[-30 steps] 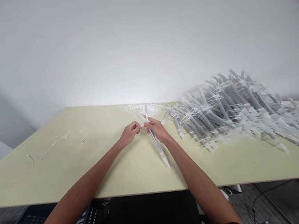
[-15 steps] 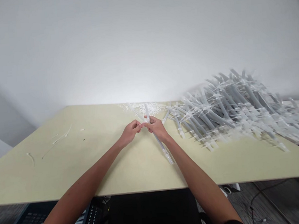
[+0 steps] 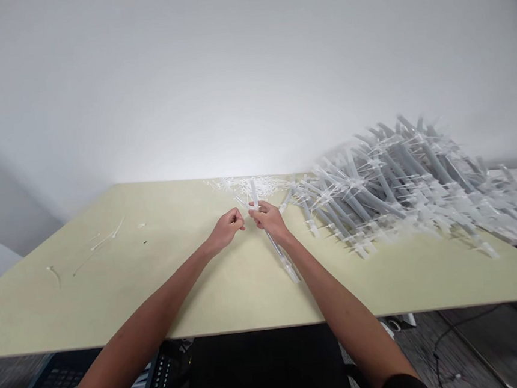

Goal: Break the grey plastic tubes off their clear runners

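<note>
Grey tube point(image 3: 276, 248) within right grip point(image 3: 270, 220)

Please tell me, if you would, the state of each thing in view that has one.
left hand: fingers curled in; contents, if any, hidden
right hand: closed around a tube
tube: held, slanting
tube pile: heaped, tangled, partly blurred
white strips: loosely scattered at the table's back
thin strands: lying loose, left side
crate: below the table, holding pale pieces
</note>
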### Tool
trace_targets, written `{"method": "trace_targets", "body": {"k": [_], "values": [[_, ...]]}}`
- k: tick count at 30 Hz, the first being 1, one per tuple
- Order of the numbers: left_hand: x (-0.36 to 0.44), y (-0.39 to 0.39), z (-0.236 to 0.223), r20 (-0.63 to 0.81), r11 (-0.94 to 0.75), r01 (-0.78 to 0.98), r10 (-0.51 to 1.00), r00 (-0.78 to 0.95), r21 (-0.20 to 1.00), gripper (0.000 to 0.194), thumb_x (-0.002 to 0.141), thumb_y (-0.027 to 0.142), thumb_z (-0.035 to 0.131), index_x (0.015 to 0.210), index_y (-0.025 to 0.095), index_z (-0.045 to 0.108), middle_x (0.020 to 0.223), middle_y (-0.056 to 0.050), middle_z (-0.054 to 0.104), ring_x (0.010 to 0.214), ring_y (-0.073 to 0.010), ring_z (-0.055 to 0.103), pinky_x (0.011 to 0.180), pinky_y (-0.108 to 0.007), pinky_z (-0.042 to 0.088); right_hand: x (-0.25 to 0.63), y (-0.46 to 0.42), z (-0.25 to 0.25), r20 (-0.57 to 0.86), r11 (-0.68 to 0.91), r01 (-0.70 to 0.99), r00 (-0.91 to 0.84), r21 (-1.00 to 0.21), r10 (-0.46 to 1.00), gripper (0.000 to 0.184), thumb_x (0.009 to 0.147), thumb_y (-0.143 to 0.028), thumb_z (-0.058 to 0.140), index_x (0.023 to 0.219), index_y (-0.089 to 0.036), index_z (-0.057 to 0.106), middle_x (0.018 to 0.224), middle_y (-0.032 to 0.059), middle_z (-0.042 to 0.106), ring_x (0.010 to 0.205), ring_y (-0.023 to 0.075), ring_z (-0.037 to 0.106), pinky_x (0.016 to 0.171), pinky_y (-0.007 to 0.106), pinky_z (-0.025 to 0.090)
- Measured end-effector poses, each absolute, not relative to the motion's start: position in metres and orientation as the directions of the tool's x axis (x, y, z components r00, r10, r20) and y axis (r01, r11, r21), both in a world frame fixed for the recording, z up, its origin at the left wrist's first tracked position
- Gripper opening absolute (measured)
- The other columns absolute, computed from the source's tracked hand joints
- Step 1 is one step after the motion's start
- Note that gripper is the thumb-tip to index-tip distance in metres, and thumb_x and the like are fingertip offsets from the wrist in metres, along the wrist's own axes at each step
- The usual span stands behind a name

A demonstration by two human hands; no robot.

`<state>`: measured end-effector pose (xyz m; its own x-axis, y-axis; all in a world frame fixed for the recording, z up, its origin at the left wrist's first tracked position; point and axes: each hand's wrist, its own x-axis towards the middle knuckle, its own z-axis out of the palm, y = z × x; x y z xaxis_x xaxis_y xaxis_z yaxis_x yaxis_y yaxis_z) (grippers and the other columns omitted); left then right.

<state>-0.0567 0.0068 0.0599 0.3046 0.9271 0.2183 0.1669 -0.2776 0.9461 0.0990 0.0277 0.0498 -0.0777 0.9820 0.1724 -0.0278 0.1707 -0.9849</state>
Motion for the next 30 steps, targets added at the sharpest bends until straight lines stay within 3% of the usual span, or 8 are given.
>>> {"method": "trace_targets", "body": {"k": [4,12,19,25,30], "values": [[-0.059,0.006,0.059,0.215,-0.274,0.163,0.926,0.31,0.948,0.011,0.075,0.026,0.045,0.069,0.018,0.042,0.062,0.005,0.04,0.065,-0.0113,0.051,0.071,-0.028,0.043,0.101,0.028,0.049,0.185,0.183,-0.043,-0.069,-0.982,0.98,0.04,0.067,-0.036,0.061,0.101,-0.016,0.06,0.062,-0.003,0.052,0.043,0.0052,0.036,0.041,0.021,0.029],[-0.06,0.014,0.055,0.131,-0.16,0.098,0.957,0.258,0.982,0.029,0.079,0.045,0.047,0.084,0.017,0.053,0.084,-0.004,0.056,0.075,-0.0134,0.053,0.075,-0.03,0.043,0.097,0.024,0.055,0.228,0.219,-0.084,-0.131,-0.972,0.965,0.045,0.075,-0.042,0.051,0.113,-0.017,0.057,0.067,0.0001,0.057,0.047,0.0078,0.044,0.046,0.023,0.034],[-0.054,0.014,0.054,0.306,-0.323,0.048,0.927,0.219,0.945,0.028,0.079,0.044,0.053,0.08,0.017,0.05,0.078,-0.003,0.057,0.076,-0.0136,0.053,0.076,-0.031,0.042,0.091,0.014,0.062,0.244,0.23,-0.093,-0.175,-0.969,0.954,0.046,0.076,-0.043,0.051,0.114,-0.017,0.057,0.055,-0.0038,0.05,0.045,0.008,0.041,0.048,0.024,0.034],[-0.053,0.013,0.056,0.351,-0.361,0.007,0.909,0.224,0.932,0.028,0.079,0.044,0.053,0.081,0.016,0.049,0.08,-0.003,0.057,0.077,-0.0129,0.052,0.075,-0.029,0.042,0.091,0.013,0.064,0.21,0.171,-0.201,-0.191,-0.965,0.959,0.036,0.076,-0.042,0.053,0.095,-0.014,0.064,0.055,-0.0011,0.051,0.045,0.0079,0.039,0.047,0.024,0.032],[-0.056,0.012,0.052,0.207,-0.238,0.057,0.921,0.33,0.97,0.041,0.083,0.054,0.039,0.077,0.015,0.052,0.073,-0.003,0.054,0.066,-0.0121,0.05,0.068,-0.028,0.042,0.094,0.016,0.064,0.151,0.105,-0.219,-0.204,-0.97,0.967,0.035,0.073,-0.046,0.055,0.076,-0.012,0.064,0.059,0.002,0.053,0.048,0.0087,0.041,0.048,0.024,0.033]]}}
